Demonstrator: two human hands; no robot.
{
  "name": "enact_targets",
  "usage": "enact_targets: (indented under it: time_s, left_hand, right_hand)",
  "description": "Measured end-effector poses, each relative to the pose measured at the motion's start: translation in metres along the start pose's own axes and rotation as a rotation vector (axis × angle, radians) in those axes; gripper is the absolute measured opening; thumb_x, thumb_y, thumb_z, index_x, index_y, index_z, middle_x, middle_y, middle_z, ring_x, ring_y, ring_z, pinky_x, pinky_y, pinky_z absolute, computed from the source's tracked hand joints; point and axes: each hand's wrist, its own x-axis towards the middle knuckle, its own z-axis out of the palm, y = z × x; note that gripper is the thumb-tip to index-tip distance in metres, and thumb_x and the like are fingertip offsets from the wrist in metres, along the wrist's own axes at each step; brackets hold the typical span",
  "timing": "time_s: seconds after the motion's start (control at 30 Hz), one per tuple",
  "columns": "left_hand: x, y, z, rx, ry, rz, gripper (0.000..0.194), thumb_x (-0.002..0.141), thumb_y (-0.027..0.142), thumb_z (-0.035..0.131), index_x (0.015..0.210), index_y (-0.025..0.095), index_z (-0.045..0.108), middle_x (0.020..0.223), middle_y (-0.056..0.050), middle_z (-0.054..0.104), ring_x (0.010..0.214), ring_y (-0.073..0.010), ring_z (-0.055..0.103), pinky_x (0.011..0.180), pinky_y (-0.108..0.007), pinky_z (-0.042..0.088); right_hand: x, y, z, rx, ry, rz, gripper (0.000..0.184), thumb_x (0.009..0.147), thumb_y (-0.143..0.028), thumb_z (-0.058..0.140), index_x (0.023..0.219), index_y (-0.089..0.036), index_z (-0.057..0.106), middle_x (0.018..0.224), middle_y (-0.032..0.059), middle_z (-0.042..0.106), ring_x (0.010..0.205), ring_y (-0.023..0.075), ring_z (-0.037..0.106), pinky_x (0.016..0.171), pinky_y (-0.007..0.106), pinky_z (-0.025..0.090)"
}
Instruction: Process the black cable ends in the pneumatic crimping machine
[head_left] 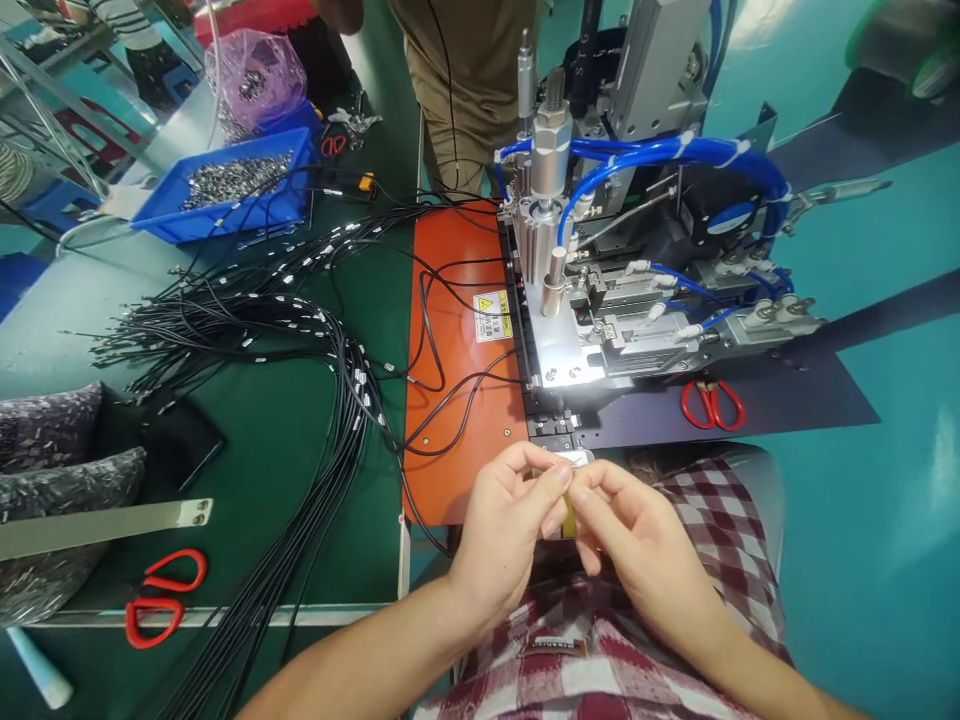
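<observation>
Head view showed the left hand (506, 520) and right hand (649, 530) tightly pinched on a tiny, unidentifiable part (577, 462) near the pneumatic machine (536, 250).

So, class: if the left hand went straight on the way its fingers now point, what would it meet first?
The left hand would most likely meet the right hand first, at its fingers; depth is unclear, so they may already touch.
</observation>
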Motion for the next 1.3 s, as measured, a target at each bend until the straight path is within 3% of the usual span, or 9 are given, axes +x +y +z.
enact_targets:
  time_s: [0.13, 0.3, 0.57, 0.8, 0.97, 1.07, 1.2, 1.3]
  left_hand:
    - [0.004, -0.001, -0.005, 0.032, -0.004, 0.01, 0.022, 0.082, 0.027, 0.068, 0.076, 0.014, 0.053, 0.049, 0.008, 0.04, 0.045, -0.0029, 0.03, 0.046, -0.017, 0.022]
    - [0.002, -0.002, -0.006, 0.069, -0.031, 0.004, 0.021, 0.084, 0.028, 0.065, 0.078, 0.014, 0.052, 0.048, 0.009, 0.04, 0.045, -0.003, 0.031, 0.047, -0.018, 0.023]
    - [0.003, -0.001, -0.006, 0.113, -0.039, -0.002, 0.024, 0.083, 0.031, 0.067, 0.077, 0.014, 0.051, 0.048, 0.009, 0.04, 0.045, -0.0032, 0.031, 0.046, -0.017, 0.024]
    - [0.005, -0.003, -0.009, 0.168, -0.055, 0.002, 0.021, 0.083, 0.03, 0.066, 0.08, 0.013, 0.054, 0.05, 0.008, 0.042, 0.047, -0.0041, 0.035, 0.046, -0.017, 0.025]
    - [0.003, -0.002, -0.007, 0.263, -0.057, 0.044, 0.012, 0.083, 0.023, 0.063, 0.085, 0.013, 0.057, 0.06, 0.003, 0.052, 0.053, -0.0068, 0.045, 0.05, -0.018, 0.035]
    - [0.002, -0.005, -0.008, 0.407, -0.039, 0.19, 0.005, 0.084, 0.019, 0.06, 0.085, 0.014, 0.059, 0.081, -0.004, 0.06, 0.072, -0.0124, 0.057, 0.065, -0.023, 0.046]
    - [0.001, -0.011, -0.011, 0.668, -0.068, 0.342, 0.007, 0.087, 0.015, 0.055, 0.086, 0.016, 0.062, 0.088, -0.004, 0.057, 0.083, -0.0146, 0.057, 0.074, -0.025, 0.046]
    - [0.0, -0.012, -0.012, 0.705, -0.092, 0.344, 0.008, 0.086, 0.013, 0.054, 0.083, 0.016, 0.061, 0.087, -0.003, 0.056, 0.08, -0.0132, 0.056, 0.072, -0.023, 0.045]
  right_hand:
    - [0.003, 0.004, -0.017, -0.124, -0.017, -0.018, 0.029, 0.082, -0.046, 0.066, 0.076, -0.018, 0.061, 0.058, -0.0021, 0.054, 0.048, 0.0113, 0.048, 0.047, 0.024, 0.04]
    - [0.0, 0.002, -0.038, -0.37, 0.164, -0.241, 0.013, 0.086, -0.035, 0.063, 0.087, -0.022, 0.065, 0.063, 0.0, 0.06, 0.052, 0.014, 0.053, 0.049, 0.026, 0.041]
    - [0.003, 0.003, -0.031, -0.549, 0.171, -0.432, 0.005, 0.088, -0.024, 0.06, 0.084, -0.023, 0.061, 0.071, 0.0014, 0.061, 0.059, 0.015, 0.055, 0.054, 0.027, 0.044]
    - [0.004, -0.001, -0.038, -0.733, 0.068, -0.632, 0.007, 0.089, -0.015, 0.055, 0.084, -0.02, 0.057, 0.071, -0.0004, 0.059, 0.058, 0.0123, 0.052, 0.055, 0.026, 0.041]
    - [0.002, -0.008, -0.042, -1.059, 0.044, -0.724, 0.008, 0.092, -0.018, 0.052, 0.084, -0.018, 0.056, 0.068, -0.0003, 0.059, 0.055, 0.0137, 0.05, 0.056, 0.028, 0.036]
    - [0.0, -0.012, -0.042, -1.306, 0.091, -0.801, 0.015, 0.093, -0.021, 0.05, 0.079, -0.019, 0.055, 0.062, -0.0002, 0.057, 0.051, 0.0158, 0.048, 0.054, 0.03, 0.031]
    - [0.002, -0.019, -0.041, -1.43, 0.059, -0.796, 0.021, 0.094, -0.024, 0.045, 0.076, -0.02, 0.054, 0.059, -0.0002, 0.055, 0.049, 0.0167, 0.048, 0.051, 0.031, 0.027]
    - [0.006, -0.028, -0.043, -1.343, -0.029, -0.644, 0.02, 0.094, -0.026, 0.044, 0.076, -0.02, 0.052, 0.061, -0.0009, 0.056, 0.049, 0.0152, 0.048, 0.05, 0.03, 0.026]
